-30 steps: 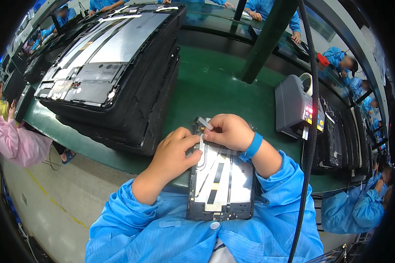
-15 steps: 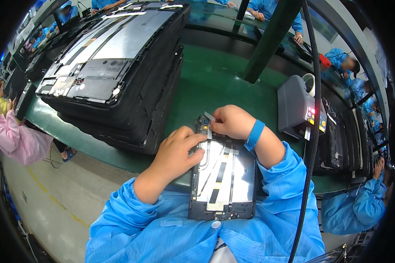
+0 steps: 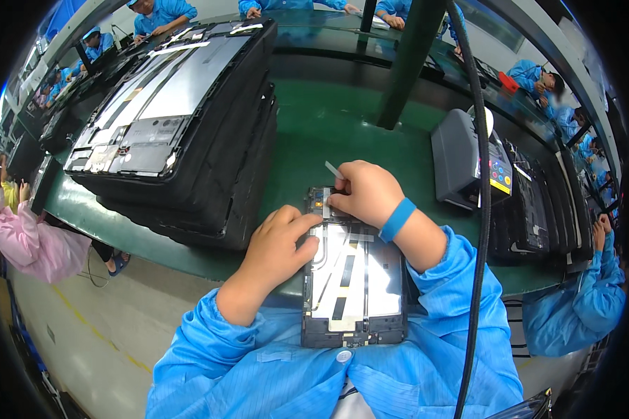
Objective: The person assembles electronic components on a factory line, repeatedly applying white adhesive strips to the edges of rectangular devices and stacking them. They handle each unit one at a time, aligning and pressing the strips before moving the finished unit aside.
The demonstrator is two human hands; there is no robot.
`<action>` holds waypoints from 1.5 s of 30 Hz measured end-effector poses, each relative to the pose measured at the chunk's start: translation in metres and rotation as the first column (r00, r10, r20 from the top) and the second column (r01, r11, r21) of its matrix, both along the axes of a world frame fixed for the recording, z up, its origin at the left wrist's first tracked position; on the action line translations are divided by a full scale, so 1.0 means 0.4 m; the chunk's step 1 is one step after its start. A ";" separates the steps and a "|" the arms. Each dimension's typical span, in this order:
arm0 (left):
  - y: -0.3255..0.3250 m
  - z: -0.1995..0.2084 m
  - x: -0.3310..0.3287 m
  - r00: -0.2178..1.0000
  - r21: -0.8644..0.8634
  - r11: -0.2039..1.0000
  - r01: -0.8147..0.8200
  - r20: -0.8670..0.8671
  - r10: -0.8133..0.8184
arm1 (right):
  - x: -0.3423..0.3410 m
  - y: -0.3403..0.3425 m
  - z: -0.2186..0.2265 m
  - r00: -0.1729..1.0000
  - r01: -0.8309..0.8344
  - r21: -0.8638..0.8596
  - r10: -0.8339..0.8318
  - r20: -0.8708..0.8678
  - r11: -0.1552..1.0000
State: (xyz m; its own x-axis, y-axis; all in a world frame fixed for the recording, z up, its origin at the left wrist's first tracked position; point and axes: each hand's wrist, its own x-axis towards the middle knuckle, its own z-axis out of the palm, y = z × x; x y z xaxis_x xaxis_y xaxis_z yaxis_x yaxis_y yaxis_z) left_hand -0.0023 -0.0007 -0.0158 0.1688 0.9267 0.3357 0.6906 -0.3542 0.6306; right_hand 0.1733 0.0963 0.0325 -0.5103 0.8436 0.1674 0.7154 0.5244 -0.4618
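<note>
An opened tablet [image 3: 388, 279] lies in front of my body, its silver inner face and dark ends showing, its far end over the green table. My left hand [image 3: 276, 244] grips its left edge near the far end, index finger and thumb reaching onto the inside. Between the thumb and finger of my right hand [image 3: 367, 195] is pinched a short, pale tape strip [image 3: 333, 170] that sticks up past the fingertips. Another pale strip [image 3: 326, 204] lies across the dark far end beside the right fingertips. A blue band [image 3: 398, 218] circles my right wrist.
At the left stands a tall stack of opened tablets in black trays [image 3: 210, 167]. A grey machine [image 3: 461, 157] with coloured buttons sits at the right, beside more dark panels [image 3: 528, 202]. A black cable [image 3: 479, 230] hangs in front. A green post [image 3: 405, 70] rises behind; people work around.
My right hand has lifted slightly from the tablet's far end, and the pinched strip now sticks up farther. The left hand stays at the edge. The whole view has shifted a little.
</note>
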 end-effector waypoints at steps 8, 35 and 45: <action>-0.005 -0.005 0.005 1.000 -0.054 0.998 -0.018 -0.005 0.018 | 0.047 -0.022 -0.060 0.888 -0.450 0.166 0.459 -0.022 0.878; 0.105 0.131 0.266 0.936 -0.197 0.944 0.266 0.287 -0.204 | 0.322 -0.240 -0.068 0.749 0.244 -0.147 -0.283 -0.599 0.959; 0.127 0.140 0.266 0.861 -0.341 0.840 0.422 0.442 -0.252 | 0.322 -0.194 -0.057 0.826 0.143 -0.021 -0.131 -0.548 0.990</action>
